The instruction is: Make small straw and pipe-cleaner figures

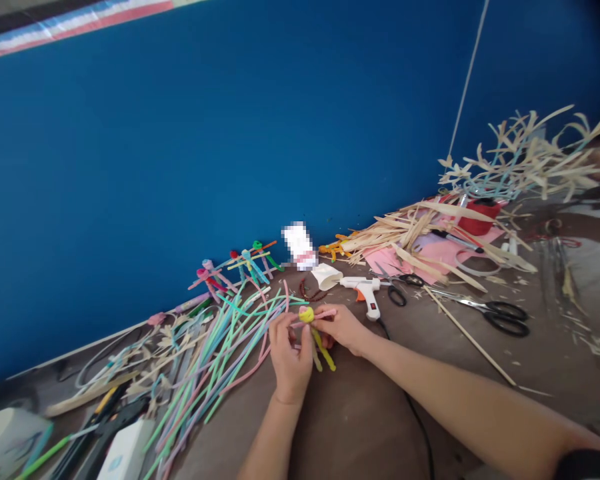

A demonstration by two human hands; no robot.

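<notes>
My left hand (290, 353) and my right hand (343, 327) meet over the brown tabletop, and both fingers pinch a small pipe-cleaner figure (315, 330). It has a yellow ball-shaped head (306, 315), a pink pipe-cleaner crosspiece (324, 313) and yellow strands hanging down (324, 351). My fingers hide part of its middle. Beyond my left hand lies a heap of pastel pipe cleaners or straws (215, 350). A hot glue gun (366, 293) rests just past my right hand, its black cord running towards me.
Several finished pipe-cleaner figures (250, 265) lean against the blue wall (205, 133). To the right lie black-handled scissors (500, 317), a wooden stick (470, 340), dried palm strips (395, 230), pink paper (420, 257) and a red cup (480, 217). A blurred white object (299, 245) stands by the wall.
</notes>
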